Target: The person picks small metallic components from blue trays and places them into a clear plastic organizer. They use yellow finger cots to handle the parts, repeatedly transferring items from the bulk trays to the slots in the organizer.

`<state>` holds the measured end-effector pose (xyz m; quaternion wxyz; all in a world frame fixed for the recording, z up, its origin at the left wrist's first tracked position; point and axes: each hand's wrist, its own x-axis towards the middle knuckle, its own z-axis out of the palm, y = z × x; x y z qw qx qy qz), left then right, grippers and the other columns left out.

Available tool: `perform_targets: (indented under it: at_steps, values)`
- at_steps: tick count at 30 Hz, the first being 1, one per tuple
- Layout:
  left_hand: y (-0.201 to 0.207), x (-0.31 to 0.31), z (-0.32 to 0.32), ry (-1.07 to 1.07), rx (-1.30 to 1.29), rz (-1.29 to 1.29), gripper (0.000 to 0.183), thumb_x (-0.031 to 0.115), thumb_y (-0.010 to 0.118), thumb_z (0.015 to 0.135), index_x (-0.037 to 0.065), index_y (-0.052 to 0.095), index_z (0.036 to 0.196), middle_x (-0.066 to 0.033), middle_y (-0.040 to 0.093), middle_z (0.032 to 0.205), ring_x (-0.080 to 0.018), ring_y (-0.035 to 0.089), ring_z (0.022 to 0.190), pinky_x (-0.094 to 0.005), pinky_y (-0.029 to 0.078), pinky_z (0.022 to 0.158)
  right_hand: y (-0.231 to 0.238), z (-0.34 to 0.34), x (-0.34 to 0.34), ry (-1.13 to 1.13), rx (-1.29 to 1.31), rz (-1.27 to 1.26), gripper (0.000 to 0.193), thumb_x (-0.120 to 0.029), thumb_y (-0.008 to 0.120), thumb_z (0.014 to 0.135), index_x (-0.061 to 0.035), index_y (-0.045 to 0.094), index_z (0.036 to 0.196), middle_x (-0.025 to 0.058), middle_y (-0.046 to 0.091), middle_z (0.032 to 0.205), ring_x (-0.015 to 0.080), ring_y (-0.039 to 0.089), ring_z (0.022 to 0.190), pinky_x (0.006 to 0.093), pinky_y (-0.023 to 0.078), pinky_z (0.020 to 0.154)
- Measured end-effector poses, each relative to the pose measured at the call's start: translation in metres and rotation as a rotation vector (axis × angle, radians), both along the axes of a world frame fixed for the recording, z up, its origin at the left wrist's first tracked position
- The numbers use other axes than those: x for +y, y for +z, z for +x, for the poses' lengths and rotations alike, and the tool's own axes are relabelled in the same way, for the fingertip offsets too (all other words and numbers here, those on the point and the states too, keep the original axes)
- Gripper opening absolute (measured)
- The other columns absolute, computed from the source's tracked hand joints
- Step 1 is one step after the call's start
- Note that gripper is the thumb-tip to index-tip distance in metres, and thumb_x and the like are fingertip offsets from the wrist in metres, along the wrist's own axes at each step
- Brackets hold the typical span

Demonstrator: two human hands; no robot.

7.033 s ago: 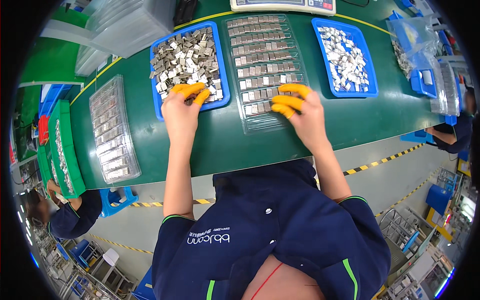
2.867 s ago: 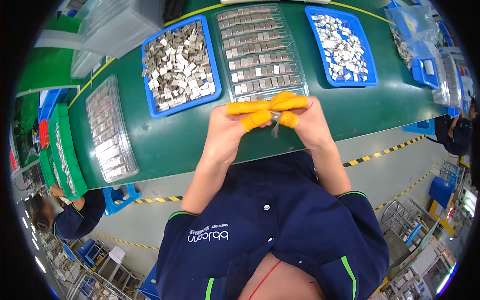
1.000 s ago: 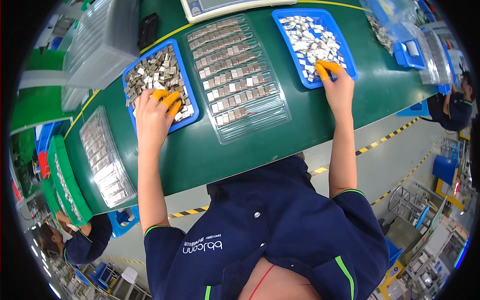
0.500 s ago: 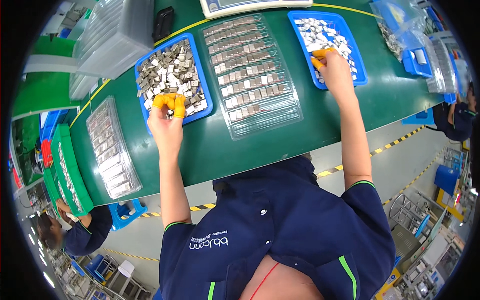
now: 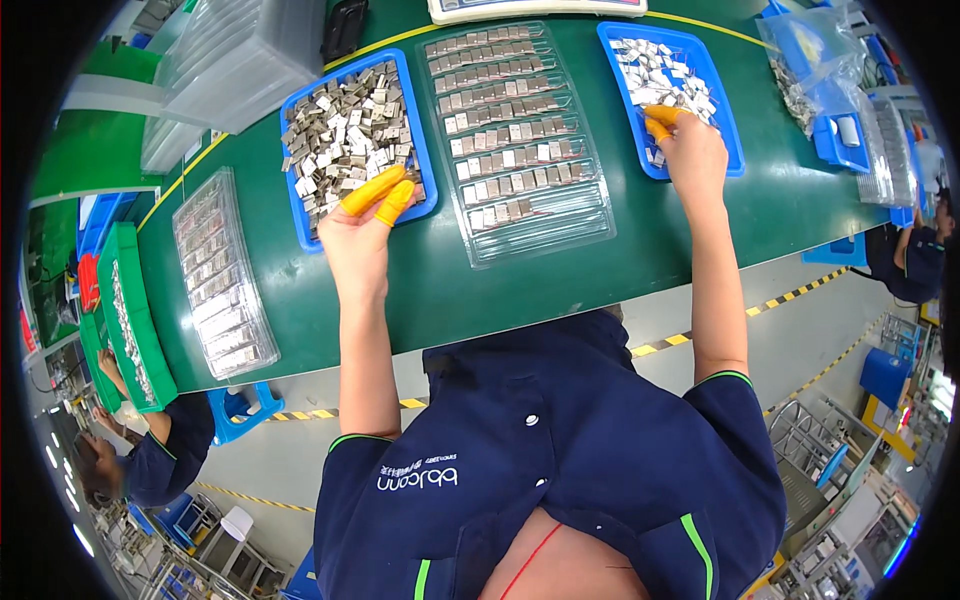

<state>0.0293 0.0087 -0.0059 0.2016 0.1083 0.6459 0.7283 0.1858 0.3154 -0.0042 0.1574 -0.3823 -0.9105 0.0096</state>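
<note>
My left hand [image 5: 358, 245], with yellow finger cots on its fingertips, is over the near right corner of a blue bin [image 5: 430, 190] heaped with small silver and white rectangular pieces [image 5: 350, 125]. Its thumb and finger are drawn together; anything between them is too small to make out. In the other blue bin [image 5: 737, 140], my right hand [image 5: 695, 155] reaches among small white parts [image 5: 660, 70] with thin leads. Its yellow-covered fingertips are pinched, and what they hold is hidden. Between the bins lies a clear plastic tray [image 5: 540, 240] with rows of small metal-faced pieces.
A second filled clear tray [image 5: 235, 300] lies at left, beside a green bin [image 5: 150, 370]. Stacked clear trays [image 5: 235, 70] stand far left. A white device [image 5: 540, 8] sits at the back edge. Plastic bags [image 5: 815, 60] lie far right. Another person [image 5: 175, 450] works at left.
My left hand has shifted right across the near end of its bin, its fingers now pointing right. My right hand remains in its bin. The whole view has shifted slightly.
</note>
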Motion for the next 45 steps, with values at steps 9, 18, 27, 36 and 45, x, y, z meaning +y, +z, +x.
perform_targets:
  at_steps: [9,18,27,36,45]
  values:
    - [0.014,0.027,0.038,-0.172,-0.144,0.116,0.027,0.002,0.065,0.080,-0.007,0.060,0.105,-0.0163,0.065,0.093,-0.0217,0.066,0.080,-0.0271,0.054,0.072,0.048,0.000,-0.097,0.363,0.683,-0.804,0.021,-0.007,0.072,0.073,0.0022,0.067,0.091,0.0099,0.068,0.086,0.0129,0.064,0.078,0.0240,0.049,0.071]
    - [0.022,0.032,0.053,-0.193,-0.189,0.149,0.024,-0.004,0.066,0.077,-0.008,0.062,0.100,-0.0168,0.065,0.093,-0.0244,0.066,0.080,-0.0299,0.055,0.074,0.042,-0.012,-0.122,0.355,0.737,-1.415,0.018,-0.001,0.067,0.077,0.0033,0.067,0.094,0.0082,0.068,0.090,0.0105,0.062,0.079,0.0237,0.051,0.075]
    - [0.019,0.031,0.052,-0.190,-0.121,0.080,0.023,-0.004,0.066,0.077,-0.009,0.062,0.099,-0.0162,0.065,0.092,-0.0227,0.066,0.080,-0.0294,0.054,0.075,0.043,-0.008,-0.129,0.374,0.647,-1.090,0.019,-0.003,0.070,0.073,0.0013,0.069,0.092,0.0084,0.069,0.088,0.0115,0.064,0.078,0.0232,0.050,0.073]
    - [0.022,0.028,0.051,-0.342,-0.183,0.135,0.024,0.001,0.068,0.076,-0.008,0.063,0.097,-0.0149,0.067,0.084,-0.0185,0.066,0.073,-0.0265,0.054,0.070,0.033,-0.007,-0.113,0.405,0.545,-1.655,0.023,-0.003,0.072,0.072,0.0019,0.067,0.094,0.0080,0.067,0.087,0.0125,0.063,0.078,0.0234,0.050,0.072]
    - [0.016,0.027,0.053,-0.421,-0.267,0.129,0.023,0.002,0.068,0.076,-0.007,0.063,0.097,-0.0139,0.066,0.079,-0.0166,0.065,0.069,-0.0254,0.054,0.067,0.022,-0.004,-0.116,0.392,0.477,-1.832,0.019,-0.004,0.072,0.073,0.0033,0.066,0.090,0.0060,0.066,0.087,0.0109,0.061,0.080,0.0235,0.049,0.074]
